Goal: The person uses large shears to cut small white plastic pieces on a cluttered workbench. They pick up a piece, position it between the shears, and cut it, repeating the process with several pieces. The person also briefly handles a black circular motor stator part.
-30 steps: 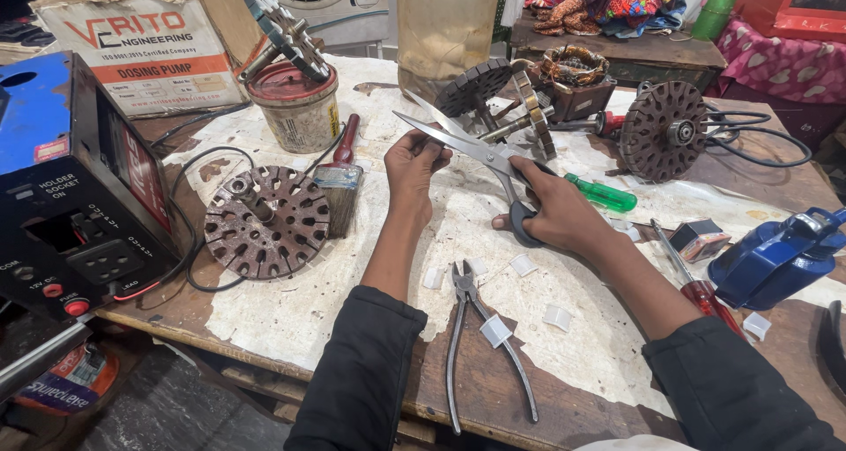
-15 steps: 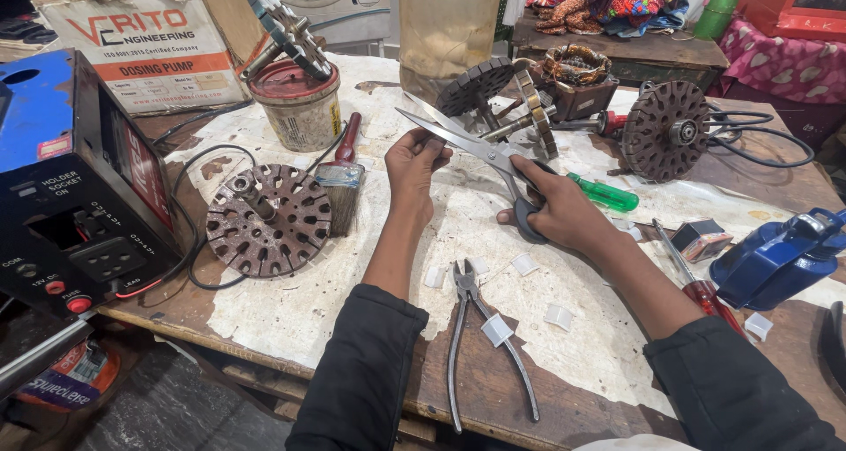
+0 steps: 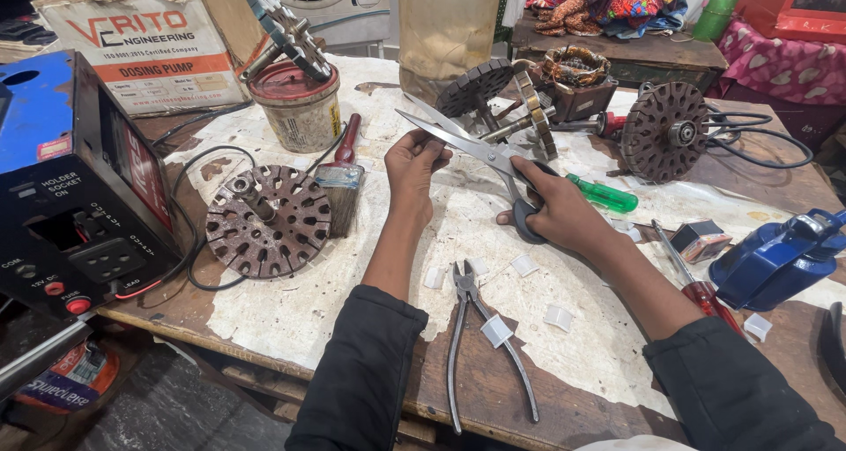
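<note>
A worn workbench fills the view, its near edge toward the viewer. Since a second ago both hands have barely shifted, so the cut looks unfinished. At mid-bench the right hand grips open scissors, while the left hand pinches something under the blades, too small to identify. Pliers lie near the front edge. The blue box is cut off at the left.

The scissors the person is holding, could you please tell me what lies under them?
Under the open scissors lies the worn white bench covering. The right hand covers the handles; the left hand pinches something small at the blades, too small to identify.
</note>
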Motion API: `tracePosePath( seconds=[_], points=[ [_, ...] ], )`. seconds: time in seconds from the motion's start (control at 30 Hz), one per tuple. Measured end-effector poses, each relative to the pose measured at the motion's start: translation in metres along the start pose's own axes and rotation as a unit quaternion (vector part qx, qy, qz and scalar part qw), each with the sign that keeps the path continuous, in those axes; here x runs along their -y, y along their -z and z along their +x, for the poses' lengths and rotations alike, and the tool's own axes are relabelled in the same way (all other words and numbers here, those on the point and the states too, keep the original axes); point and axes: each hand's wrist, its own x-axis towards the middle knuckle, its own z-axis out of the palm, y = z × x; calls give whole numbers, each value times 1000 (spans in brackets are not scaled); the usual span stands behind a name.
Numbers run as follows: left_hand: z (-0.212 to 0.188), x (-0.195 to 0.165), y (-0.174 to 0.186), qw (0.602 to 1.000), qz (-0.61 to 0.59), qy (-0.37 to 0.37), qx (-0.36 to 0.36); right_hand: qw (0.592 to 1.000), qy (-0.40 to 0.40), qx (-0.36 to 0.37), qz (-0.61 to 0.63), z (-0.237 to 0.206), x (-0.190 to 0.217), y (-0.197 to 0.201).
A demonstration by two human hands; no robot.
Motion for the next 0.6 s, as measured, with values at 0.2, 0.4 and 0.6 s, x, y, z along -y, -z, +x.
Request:
tracePosePath(
  seconds=[0.2,0.4,0.6],
  points=[
    [-1,-2,-1,1000,-5,-9,13,1000,-24,10,-6,-1,5,1],
    [-2,-4,-3,1000,3,-15,10,1000,-10,5,0,-1,4,0],
    [-4,-6,-3,999,14,-26,21,1000,-17,1,3,-1,2,0]
  ],
)
